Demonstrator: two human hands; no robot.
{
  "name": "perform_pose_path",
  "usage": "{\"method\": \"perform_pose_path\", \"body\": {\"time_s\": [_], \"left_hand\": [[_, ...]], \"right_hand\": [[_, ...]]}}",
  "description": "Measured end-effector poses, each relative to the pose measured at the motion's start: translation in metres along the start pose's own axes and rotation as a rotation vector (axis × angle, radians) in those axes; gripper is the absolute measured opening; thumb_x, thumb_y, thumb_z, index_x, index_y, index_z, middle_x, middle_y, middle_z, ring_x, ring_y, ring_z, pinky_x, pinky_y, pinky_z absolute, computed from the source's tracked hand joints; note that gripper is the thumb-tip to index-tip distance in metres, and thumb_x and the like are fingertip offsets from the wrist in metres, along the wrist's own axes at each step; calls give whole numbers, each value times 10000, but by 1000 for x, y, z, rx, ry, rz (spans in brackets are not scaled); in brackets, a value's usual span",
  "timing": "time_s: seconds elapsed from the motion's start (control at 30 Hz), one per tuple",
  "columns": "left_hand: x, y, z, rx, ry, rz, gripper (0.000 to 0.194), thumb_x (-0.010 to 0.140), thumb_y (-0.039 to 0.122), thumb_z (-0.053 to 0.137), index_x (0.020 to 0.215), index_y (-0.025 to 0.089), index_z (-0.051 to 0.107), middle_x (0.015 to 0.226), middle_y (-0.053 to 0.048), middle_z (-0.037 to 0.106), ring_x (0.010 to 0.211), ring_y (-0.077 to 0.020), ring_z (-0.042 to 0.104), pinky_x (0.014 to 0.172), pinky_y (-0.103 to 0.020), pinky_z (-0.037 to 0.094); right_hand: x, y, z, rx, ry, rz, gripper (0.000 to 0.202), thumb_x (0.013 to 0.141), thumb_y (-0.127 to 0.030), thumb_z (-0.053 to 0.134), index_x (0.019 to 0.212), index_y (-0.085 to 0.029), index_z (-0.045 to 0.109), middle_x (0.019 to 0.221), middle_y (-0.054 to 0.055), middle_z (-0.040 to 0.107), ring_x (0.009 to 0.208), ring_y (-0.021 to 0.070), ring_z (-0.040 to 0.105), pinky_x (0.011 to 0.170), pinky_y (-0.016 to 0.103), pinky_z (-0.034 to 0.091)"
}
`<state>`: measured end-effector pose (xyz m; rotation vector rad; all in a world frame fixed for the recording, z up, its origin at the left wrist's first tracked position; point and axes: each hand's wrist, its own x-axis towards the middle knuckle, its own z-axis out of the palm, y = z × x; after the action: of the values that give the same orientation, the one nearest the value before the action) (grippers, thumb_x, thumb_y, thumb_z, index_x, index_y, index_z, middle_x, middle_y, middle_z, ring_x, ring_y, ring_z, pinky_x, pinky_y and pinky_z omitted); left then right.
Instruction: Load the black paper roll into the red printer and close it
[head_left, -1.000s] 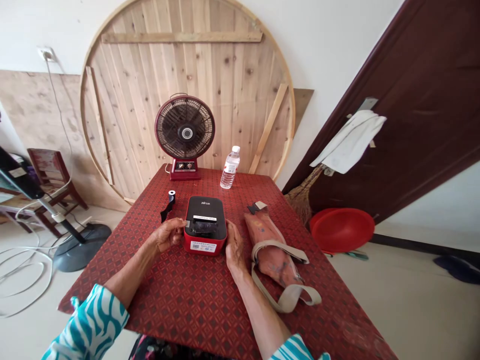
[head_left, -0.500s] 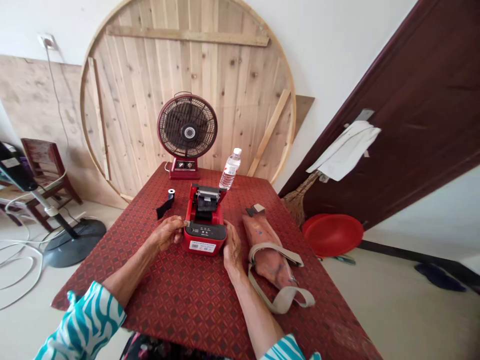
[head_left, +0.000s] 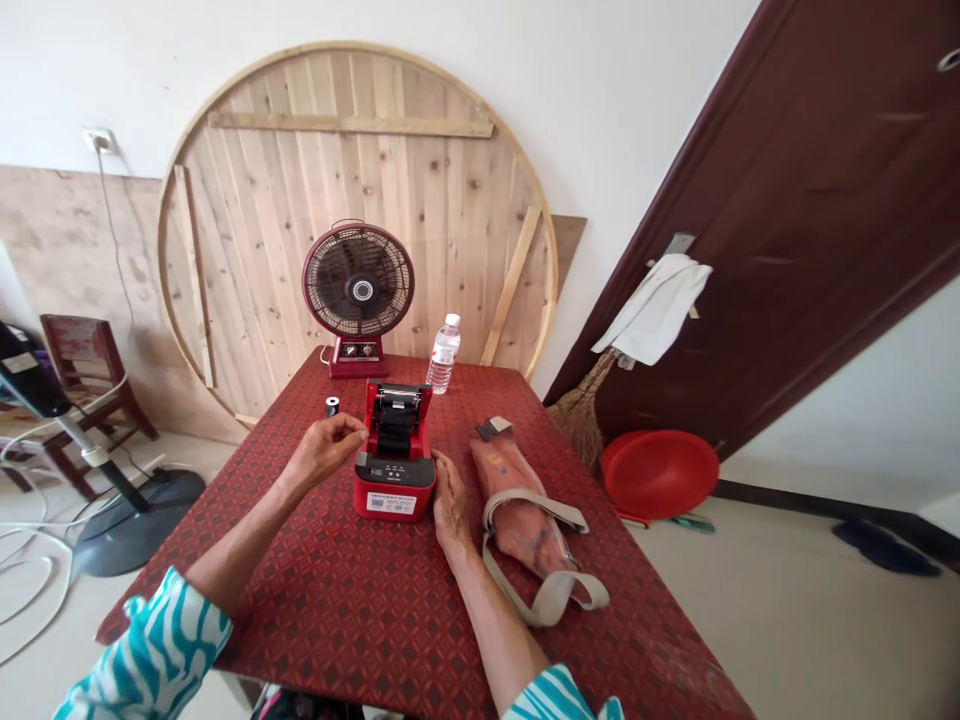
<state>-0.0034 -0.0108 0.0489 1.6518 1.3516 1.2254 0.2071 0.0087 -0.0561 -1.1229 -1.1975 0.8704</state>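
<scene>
A red and black label printer (head_left: 396, 488) stands on the table with its lid raised, showing a black ribbon (head_left: 395, 420) inside. My left hand (head_left: 327, 452) is at the printer's left side, above its edge, thumb and fingers pinched together. Whatever may be between those fingertips is too small to make out. Against the printer's right wall, my right hand (head_left: 451, 500) is cupped, fingers along the side and partly hidden. Just behind my left hand stands a small ribbon roll (head_left: 332, 405), its lower part covered by the hand.
A red fan (head_left: 358, 285) and a water bottle (head_left: 443, 355) stand at the table's far end. To the right lies an orange-brown pouch (head_left: 517, 500) with a beige strap. The patterned table (head_left: 315, 600) has a door (head_left: 810, 190) and red basin (head_left: 660, 470) to its right.
My left hand has risen from the printer's front left corner to beside its open compartment. The right hand stays on the printer's side. The camera view has shifted slightly.
</scene>
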Motion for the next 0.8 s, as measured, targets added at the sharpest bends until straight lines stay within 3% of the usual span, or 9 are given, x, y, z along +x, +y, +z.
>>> {"method": "perform_pose_path", "body": {"time_s": [0.07,0.17,0.27,0.33,0.57,0.8], "left_hand": [[13,9,2,198,-59,124,228,792,376,589,824,166,673,665,5,647,554,-105,551,531,-206,414],[37,19,15,532,-250,260,161,804,247,589,890,197,716,883,-26,713,784,-147,647,713,-223,474],[56,25,35,955,-455,254,233,811,197,581,998,244,710,1037,-41,713,974,-199,654,833,-264,485],[63,27,47,1141,-521,212,279,805,199,587,1059,251,692,1060,-69,710,1002,-241,655,834,-309,503],[66,31,66,1297,-555,151,303,774,147,592,1063,125,680,1068,-197,686,1006,-330,655,819,-409,527],[68,36,59,1309,-559,150,307,767,233,606,1060,174,679,1057,-159,693,1009,-317,653,804,-389,525]], "right_hand": [[1,3,1,2,-1,-1,490,844,-542,415,1103,-187,632,1160,91,674,1116,226,587,977,364,413],[3,7,1,11,-10,-10,466,845,-526,420,1093,-195,636,1153,85,677,1100,224,592,974,361,412],[5,10,2,30,-17,-19,451,839,-514,434,1076,-193,642,1134,84,682,1079,227,599,959,359,420],[5,11,2,43,-15,-11,436,843,-497,433,1076,-195,644,1133,81,682,1076,226,600,955,359,423],[5,11,2,61,-14,-32,377,857,-437,444,1078,-208,644,1132,71,680,1069,219,597,947,355,426],[5,11,2,69,-17,-9,387,861,-456,443,1075,-208,648,1135,71,679,1063,219,595,953,352,420]]}}
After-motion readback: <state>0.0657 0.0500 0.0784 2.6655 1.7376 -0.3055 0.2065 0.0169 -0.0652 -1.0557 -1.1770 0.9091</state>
